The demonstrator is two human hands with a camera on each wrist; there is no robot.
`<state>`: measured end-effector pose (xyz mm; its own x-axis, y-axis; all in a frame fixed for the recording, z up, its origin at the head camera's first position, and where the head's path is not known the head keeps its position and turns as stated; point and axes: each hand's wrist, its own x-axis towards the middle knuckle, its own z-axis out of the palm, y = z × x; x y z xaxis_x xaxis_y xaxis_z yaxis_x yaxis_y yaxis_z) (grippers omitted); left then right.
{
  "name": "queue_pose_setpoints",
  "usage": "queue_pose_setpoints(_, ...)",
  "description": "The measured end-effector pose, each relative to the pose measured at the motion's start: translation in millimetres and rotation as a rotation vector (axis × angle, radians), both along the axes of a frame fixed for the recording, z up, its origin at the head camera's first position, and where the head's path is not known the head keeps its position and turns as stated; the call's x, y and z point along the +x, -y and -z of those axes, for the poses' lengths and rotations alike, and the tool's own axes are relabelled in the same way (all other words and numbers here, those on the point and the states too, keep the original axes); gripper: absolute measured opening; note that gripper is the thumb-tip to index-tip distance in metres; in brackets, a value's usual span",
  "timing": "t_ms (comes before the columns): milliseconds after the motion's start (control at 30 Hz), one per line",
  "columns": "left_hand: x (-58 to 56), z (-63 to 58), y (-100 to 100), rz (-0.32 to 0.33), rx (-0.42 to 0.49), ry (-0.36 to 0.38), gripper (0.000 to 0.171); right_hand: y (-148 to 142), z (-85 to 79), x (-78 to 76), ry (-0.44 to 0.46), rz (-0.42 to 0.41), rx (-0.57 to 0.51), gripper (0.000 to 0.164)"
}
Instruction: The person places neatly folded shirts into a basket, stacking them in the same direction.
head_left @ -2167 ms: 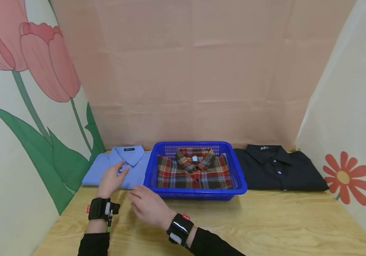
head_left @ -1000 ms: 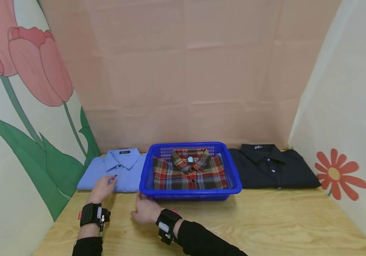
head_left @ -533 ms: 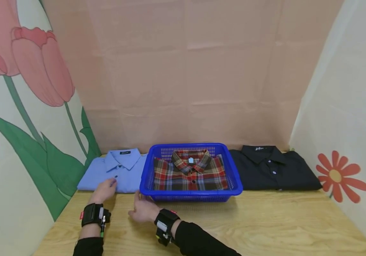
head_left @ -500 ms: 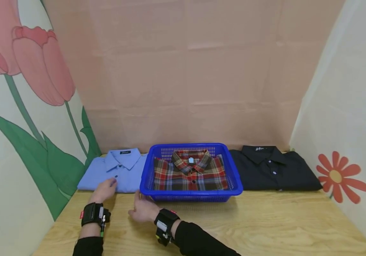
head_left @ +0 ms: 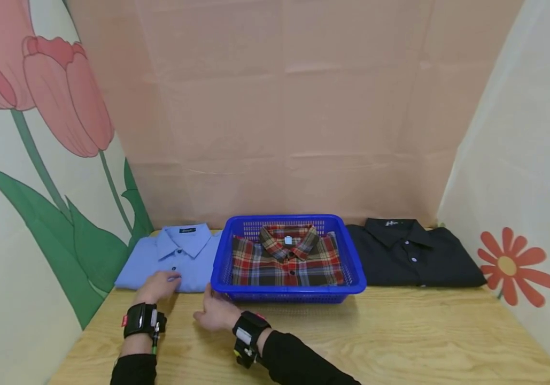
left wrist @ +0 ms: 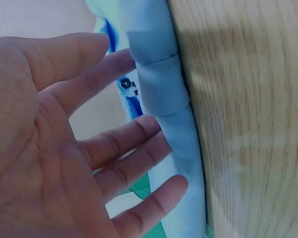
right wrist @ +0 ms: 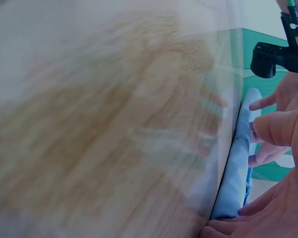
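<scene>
A folded light blue button-up shirt [head_left: 146, 260] lies at the left, its collar toward the back wall. My left hand [head_left: 157, 287] is at its front edge; in the left wrist view the fingers are spread and several fingertips touch the folded edge, with the thumb held apart. My right hand [head_left: 218, 312] is at the shirt's front right corner, beside the basket. In the right wrist view its lower fingers [right wrist: 223, 225] meet the shirt's edge close to the tabletop, and the thumb [right wrist: 278, 128] stands off the cloth. Neither hand visibly grips the shirt.
A blue plastic basket [head_left: 289, 290] holds a folded plaid shirt [head_left: 257, 267] and stands against the blue shirt's right side. A folded black shirt [head_left: 395, 267] lies right of the basket. All are on a wooden table [head_left: 400, 331] before a brown-papered wall [head_left: 284, 123].
My left hand has come back from over the blue shirt to its front edge. My right hand has shifted to the front corner by the basket. Shirts and basket stay put.
</scene>
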<state>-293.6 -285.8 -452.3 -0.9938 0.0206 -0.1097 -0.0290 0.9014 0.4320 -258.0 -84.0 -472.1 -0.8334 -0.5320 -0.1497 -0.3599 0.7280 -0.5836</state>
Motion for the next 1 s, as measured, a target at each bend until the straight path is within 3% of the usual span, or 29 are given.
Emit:
queue_pose_setpoints(133,2.6,-3.2,2,-0.036,0.009,0.032,0.039,-1,0.0,1.9,-0.03,0.001,0.003,0.081)
queue_pose_setpoints(433,9.8,-10.7,7,-0.11,0.149,0.126,0.042,7,-3.2,6.4,-0.072,0.082,0.027,0.08)
queue_pose_setpoints(500,11.4,-10.8,9,-0.149,0.165,0.111,0.043,9,-1.8,7.2,-0.091,0.09,0.052,0.081)
queue_pose_setpoints(600,11.7,-12.6,16,-0.208,0.134,0.061,0.046,11,-1.2,6.5,-0.1,0.099,0.067,0.082)
queue_pose_setpoints(800,16.7,-11.8,35,-0.351,0.053,-0.026,0.061,9,0.4,3.2,-0.023,0.103,0.009,0.08)
queue_pose_setpoints(900,19.8,-10.4,42,-0.402,0.051,0.015,0.075,7,-0.7,1.4,0.006,0.087,-0.031,0.074)
queue_pose_setpoints(1000,23.0,-9.5,48,-0.401,0.064,0.091,0.082,7,-1.3,0.2,0.006,0.081,-0.046,0.068)
